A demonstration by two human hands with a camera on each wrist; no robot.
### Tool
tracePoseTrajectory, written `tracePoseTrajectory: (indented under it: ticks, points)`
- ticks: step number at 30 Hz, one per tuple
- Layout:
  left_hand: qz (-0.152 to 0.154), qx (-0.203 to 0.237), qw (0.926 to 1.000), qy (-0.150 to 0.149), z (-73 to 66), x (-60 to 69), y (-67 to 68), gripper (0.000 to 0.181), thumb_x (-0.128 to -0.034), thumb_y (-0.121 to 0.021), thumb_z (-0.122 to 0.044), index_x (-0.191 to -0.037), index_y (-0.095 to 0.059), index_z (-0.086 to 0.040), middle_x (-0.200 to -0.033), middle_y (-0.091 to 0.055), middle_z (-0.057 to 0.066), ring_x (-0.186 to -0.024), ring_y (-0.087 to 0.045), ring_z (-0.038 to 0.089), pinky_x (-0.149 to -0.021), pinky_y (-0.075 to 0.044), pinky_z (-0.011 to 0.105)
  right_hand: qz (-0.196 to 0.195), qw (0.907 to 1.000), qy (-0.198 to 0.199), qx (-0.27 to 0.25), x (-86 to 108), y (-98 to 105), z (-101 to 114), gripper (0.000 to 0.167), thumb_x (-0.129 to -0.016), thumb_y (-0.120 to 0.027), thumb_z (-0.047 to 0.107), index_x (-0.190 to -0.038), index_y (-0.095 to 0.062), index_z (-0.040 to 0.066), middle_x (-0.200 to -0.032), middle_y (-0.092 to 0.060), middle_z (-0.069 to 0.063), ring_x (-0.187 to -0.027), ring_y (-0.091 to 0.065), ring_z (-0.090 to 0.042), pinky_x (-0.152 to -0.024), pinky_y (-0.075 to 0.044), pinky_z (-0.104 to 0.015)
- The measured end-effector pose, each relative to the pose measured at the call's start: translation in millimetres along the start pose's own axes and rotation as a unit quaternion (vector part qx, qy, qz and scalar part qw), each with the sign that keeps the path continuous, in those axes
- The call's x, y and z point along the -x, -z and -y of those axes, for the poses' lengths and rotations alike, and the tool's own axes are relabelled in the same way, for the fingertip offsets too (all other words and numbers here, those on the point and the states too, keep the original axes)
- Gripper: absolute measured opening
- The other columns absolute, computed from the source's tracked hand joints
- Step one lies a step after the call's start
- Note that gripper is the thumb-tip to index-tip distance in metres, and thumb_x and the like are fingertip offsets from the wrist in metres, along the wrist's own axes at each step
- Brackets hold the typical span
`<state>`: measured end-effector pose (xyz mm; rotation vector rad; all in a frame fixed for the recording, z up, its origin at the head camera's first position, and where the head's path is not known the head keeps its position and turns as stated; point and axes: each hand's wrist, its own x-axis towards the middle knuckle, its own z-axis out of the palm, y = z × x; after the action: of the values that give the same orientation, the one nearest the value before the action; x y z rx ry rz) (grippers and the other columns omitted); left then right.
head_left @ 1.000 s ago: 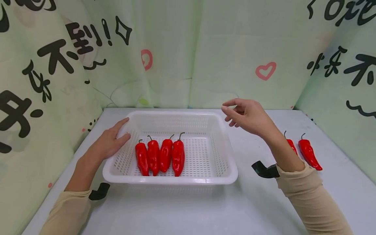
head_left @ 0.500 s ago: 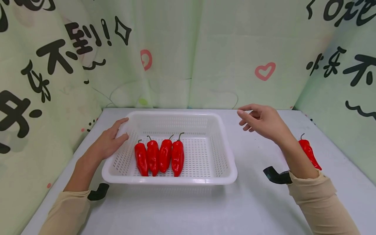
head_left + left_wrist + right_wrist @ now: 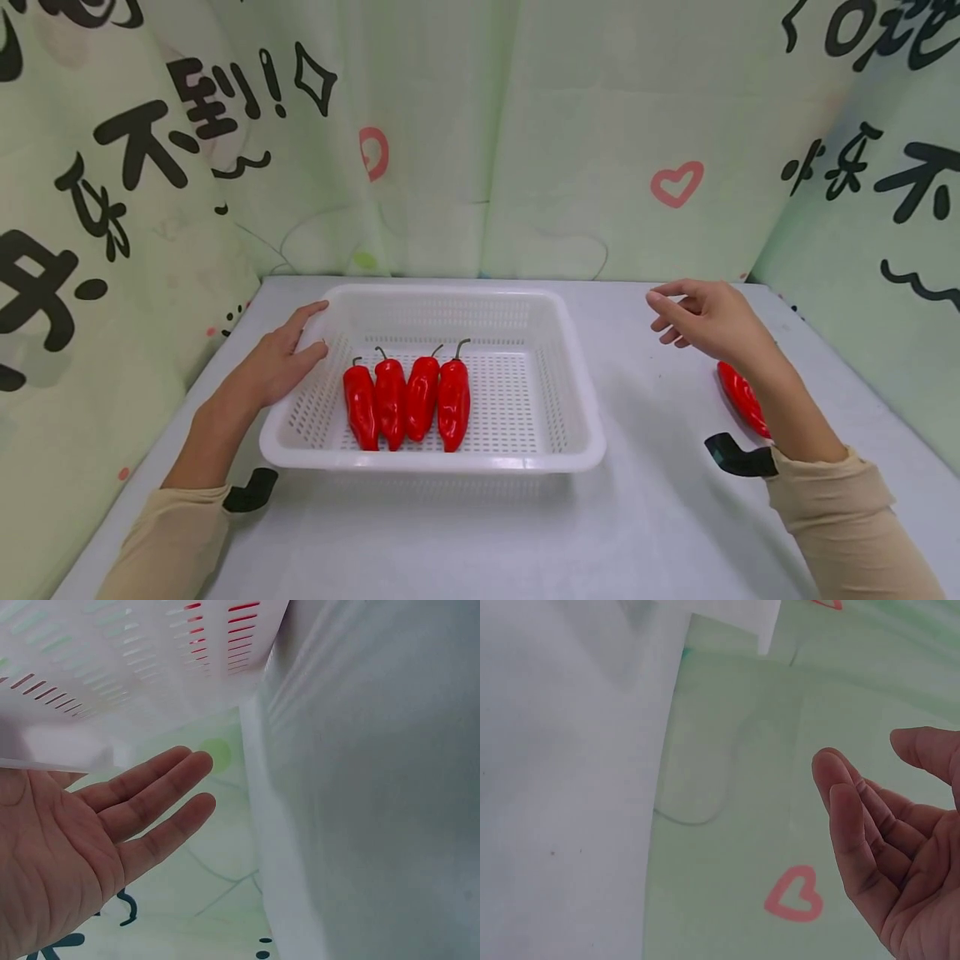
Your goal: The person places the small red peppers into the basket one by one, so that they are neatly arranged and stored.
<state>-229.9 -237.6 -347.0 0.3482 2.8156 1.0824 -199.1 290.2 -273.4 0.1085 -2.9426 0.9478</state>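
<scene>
A white plastic basket stands on the table with several red chili peppers lying side by side in it, stems toward the far side. My left hand rests at the basket's left rim, thumb over the edge. In the left wrist view, several of that hand's fingers stretch out straight below the rim. To the right of the basket my right hand hovers above the table, its fingers loosely bent and nothing between them. Below its wrist a red chili pepper lies on the table, partly covered by the forearm.
The white table reaches back to a pale green curtain with black lettering and a red heart. The curtain also closes off the left and right sides. A black strap piece sticks out at the right wrist, another at the left.
My right hand has moved right and slightly nearer, away from the basket. Its forearm uncovers the left of two loose peppers and hides the other. My left hand stays at the rim.
</scene>
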Motion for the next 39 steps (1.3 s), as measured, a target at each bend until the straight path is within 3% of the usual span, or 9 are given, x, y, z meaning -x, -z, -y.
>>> tracePoseTrajectory:
  ticks: [15,22,29,39]
  points:
    - [-0.005,-0.006,1.0000,0.005,0.4,1.2,-1.5,0.071,-0.1019,-0.049,-0.026,-0.164,-0.017,-0.016,-0.146,-0.047,0.032,-0.083,-0.070,0.029,-0.061,-0.063,0.041,0.015,0.9994,-0.026,0.019,-0.1,4,-34,0.067,-0.104,-0.049,0.050,-0.142,-0.051,-0.006,-0.117,-0.070,-0.028,-0.094,-0.073,-0.031,-0.071,-0.060,-0.024]
    - [-0.004,-0.003,1.0000,0.003,0.2,0.9,-0.8,0.069,-0.1024,-0.047,-0.024,-0.164,-0.017,-0.015,-0.144,-0.048,0.032,-0.082,-0.070,0.029,-0.061,-0.063,0.040,0.034,0.9970,-0.038,0.059,2.1,7,-46,0.068,-0.105,-0.049,0.049,-0.144,-0.047,-0.006,-0.123,-0.063,-0.033,-0.097,-0.069,-0.036,-0.079,-0.062,-0.044]
    - [-0.001,-0.002,1.0000,0.004,-0.1,-0.3,-0.3,0.069,-0.1027,-0.046,-0.025,-0.164,-0.017,-0.016,-0.145,-0.047,0.032,-0.084,-0.069,0.030,-0.062,-0.063,0.041,0.070,0.9905,-0.068,0.097,5.0,10,-60,0.072,-0.105,-0.047,0.050,-0.148,-0.040,-0.007,-0.139,-0.047,-0.040,-0.124,-0.046,-0.056,-0.092,-0.051,-0.068]
    - [0.001,0.005,1.0000,0.007,1.7,0.2,-1.5,0.068,-0.1027,-0.046,-0.024,-0.164,-0.017,-0.016,-0.145,-0.047,0.032,-0.082,-0.069,0.030,-0.062,-0.063,0.041,0.084,0.9848,-0.101,0.114,5.8,5,-85,0.067,-0.103,-0.053,0.039,-0.147,-0.036,-0.009,-0.142,-0.037,-0.044,-0.125,-0.040,-0.060,-0.091,-0.051,-0.070]
